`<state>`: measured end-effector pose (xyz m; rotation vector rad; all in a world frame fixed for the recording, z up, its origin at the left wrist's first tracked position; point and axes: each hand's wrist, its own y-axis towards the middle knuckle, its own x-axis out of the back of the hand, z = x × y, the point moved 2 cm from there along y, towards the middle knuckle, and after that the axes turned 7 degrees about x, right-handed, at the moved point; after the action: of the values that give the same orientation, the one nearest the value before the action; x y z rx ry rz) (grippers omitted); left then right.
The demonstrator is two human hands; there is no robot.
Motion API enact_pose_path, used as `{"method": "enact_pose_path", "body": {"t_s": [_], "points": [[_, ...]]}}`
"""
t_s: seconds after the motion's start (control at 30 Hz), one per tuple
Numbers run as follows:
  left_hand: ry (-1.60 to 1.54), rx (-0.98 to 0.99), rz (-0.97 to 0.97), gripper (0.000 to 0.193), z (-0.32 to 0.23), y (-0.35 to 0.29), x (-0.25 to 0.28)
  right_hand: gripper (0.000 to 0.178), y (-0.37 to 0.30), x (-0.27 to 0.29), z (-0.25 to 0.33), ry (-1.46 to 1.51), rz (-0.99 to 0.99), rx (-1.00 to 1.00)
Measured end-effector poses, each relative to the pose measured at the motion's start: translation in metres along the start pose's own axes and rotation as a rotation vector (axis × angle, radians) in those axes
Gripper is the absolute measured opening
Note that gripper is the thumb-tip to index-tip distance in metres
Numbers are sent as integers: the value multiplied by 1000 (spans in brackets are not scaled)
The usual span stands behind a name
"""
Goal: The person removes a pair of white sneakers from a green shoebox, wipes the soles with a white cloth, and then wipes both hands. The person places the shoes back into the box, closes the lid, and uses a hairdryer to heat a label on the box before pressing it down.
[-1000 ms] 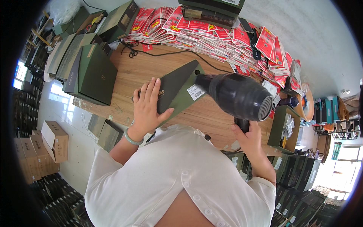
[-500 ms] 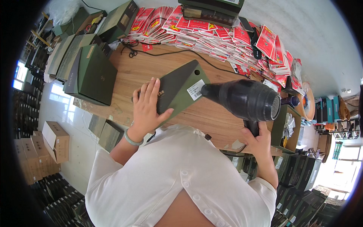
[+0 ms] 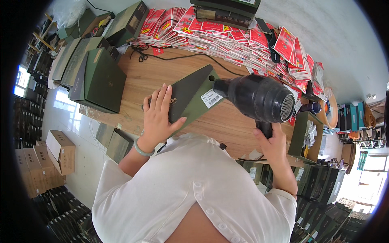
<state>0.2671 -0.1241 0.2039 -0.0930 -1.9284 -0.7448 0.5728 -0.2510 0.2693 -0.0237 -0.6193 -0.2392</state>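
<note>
On the wooden table (image 3: 237, 135) lies a green-and-dark shoe box (image 3: 189, 106), set at a slant. It has a round hole near its far right corner and a white barcode label (image 3: 211, 99) on its right part. My left hand (image 3: 159, 117) rests on the box's left side, fingers stretched flat over the top and thumb spread along the near edge. My right hand (image 3: 274, 142) is wrapped round the handle of a black hair dryer (image 3: 256, 97). The dryer's nozzle points left, over the box's right end beside the label and the hole.
Piles of red-and-white cards (image 3: 227, 40) line the table's back edge, with a black cable (image 3: 184, 57) in front. More green boxes (image 3: 104, 83) stand at the left. An open green box (image 3: 304, 139) with crumpled wrapping sits at the right. Brown cartons (image 3: 60, 152) are on the floor.
My right hand has shifted the hair dryer slightly up and left, so its nozzle has gone from the label's right edge toward the hole. My left hand and the box have barely moved.
</note>
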Motion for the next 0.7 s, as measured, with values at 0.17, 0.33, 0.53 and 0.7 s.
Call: {"method": "enact_pose_path", "body": {"t_s": [0.17, 0.33, 0.53, 0.7], "points": [[-10, -4, -12, 91, 1, -1, -1, 55, -6, -4, 1, -38, 63, 117], [4, 3, -4, 92, 1, 1, -1, 53, -10, -6, 3, -11, 71, 42], [-2, 1, -8, 92, 3, 0, -2, 37, -23, -1, -5, 81, 15, -37], [20, 1, 9, 93, 4, 2, -2, 38, -32, 1, -17, -11, 28, 89]]}}
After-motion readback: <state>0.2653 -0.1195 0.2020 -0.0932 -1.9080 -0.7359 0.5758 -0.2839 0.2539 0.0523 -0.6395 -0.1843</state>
